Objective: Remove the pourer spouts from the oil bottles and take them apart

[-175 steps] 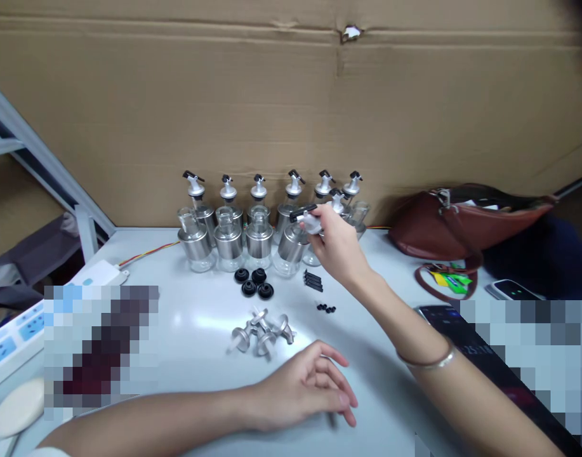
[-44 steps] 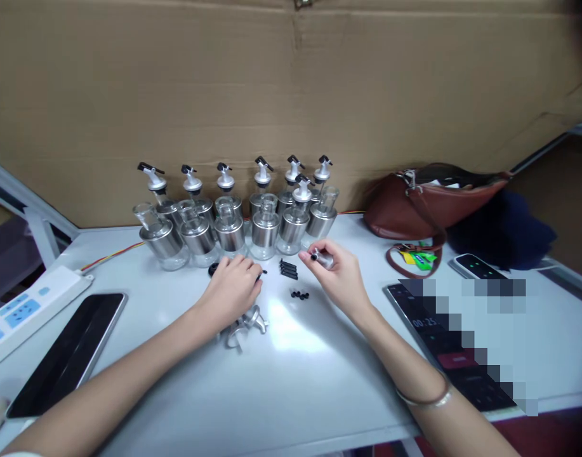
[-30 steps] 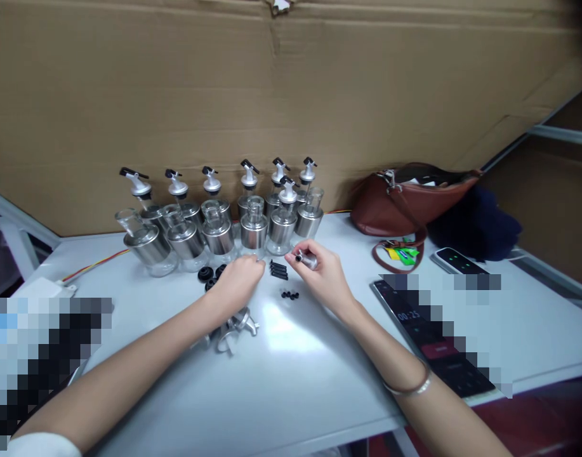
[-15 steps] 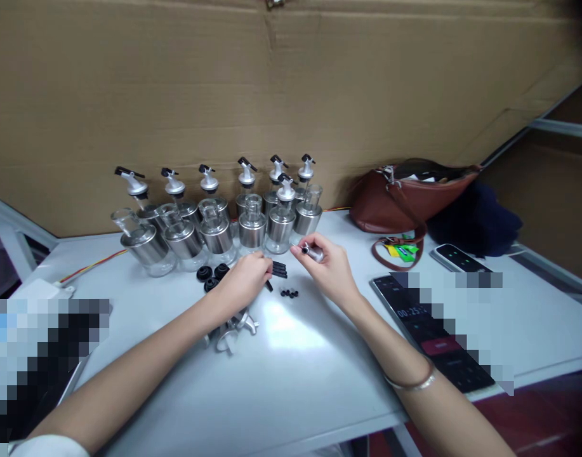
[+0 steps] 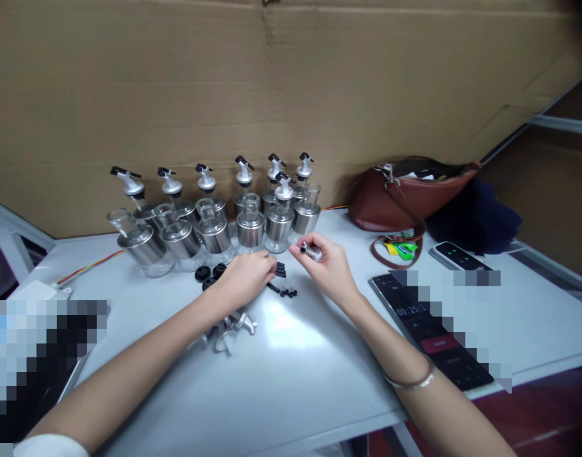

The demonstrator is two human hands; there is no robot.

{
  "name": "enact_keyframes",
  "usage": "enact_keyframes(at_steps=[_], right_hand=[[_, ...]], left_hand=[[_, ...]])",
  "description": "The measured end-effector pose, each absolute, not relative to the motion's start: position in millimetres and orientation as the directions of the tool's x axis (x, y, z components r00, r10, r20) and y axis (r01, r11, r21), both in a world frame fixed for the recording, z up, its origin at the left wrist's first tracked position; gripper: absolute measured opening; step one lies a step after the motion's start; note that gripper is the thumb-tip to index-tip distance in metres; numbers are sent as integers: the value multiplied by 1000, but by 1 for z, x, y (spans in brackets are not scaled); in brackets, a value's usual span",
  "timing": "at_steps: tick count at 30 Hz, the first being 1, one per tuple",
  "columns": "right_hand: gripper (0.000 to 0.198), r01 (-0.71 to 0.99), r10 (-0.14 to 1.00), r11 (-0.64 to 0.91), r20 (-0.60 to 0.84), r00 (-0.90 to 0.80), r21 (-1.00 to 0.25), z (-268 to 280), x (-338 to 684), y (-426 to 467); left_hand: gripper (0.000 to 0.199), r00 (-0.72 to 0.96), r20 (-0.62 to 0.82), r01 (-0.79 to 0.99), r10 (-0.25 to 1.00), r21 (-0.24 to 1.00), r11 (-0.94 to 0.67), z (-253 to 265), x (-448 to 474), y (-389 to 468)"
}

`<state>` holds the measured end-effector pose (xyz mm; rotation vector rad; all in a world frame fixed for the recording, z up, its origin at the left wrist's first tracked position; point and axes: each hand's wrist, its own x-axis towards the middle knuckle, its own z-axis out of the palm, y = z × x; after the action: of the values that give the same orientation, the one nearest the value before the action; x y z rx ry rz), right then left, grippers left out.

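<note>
My right hand (image 5: 329,261) grips a silver pourer top (image 5: 312,252) between thumb and fingers, its open end facing left. My left hand (image 5: 251,274) is closed over the small parts, its fingertips hidden from above. By those fingertips lie several black levers (image 5: 281,270), and a single black lever (image 5: 273,287) sticks out just below them; I cannot tell if it is held. Several tiny black caps (image 5: 289,293) sit between the hands. Under my left wrist are black ribbed stoppers (image 5: 203,273) and loose silver pourer tops (image 5: 226,341).
Behind the hands stand glass bottles with steel sleeves (image 5: 251,230), several fitted with pourers. A brown handbag (image 5: 390,203) rests at the back right, near a phone (image 5: 428,330) showing a timer. A cardboard wall (image 5: 200,82) closes off the back; a blurred-out device is at left.
The black lever below my left fingertips has swung to a flatter angle, pointing toward the tiny caps. My right hand keeps the pourer top in nearly the same place.
</note>
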<state>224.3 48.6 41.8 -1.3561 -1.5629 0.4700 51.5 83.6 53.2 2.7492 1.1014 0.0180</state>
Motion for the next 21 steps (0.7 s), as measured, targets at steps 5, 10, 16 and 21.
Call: enact_keyframes(at_steps=[5,10,16,21], right_hand=[[20,533,906,306,413,92,-789,42,224,49],[20,537,901,317,426,89,-782,42,224,49],[18,539,893,340,444,71,-771,41,224,49],[18,536,881,374,471,51,-757,40,224,49]], left_hand=[[15,852,-101,523,513,168,-836,52,46,83],[25,864,-70,503,499,145,-852,44,48,86],[24,875,-22,478,484,208,-854,42,51,90],[20,846,20,500,533,315,-806,51,48,84]])
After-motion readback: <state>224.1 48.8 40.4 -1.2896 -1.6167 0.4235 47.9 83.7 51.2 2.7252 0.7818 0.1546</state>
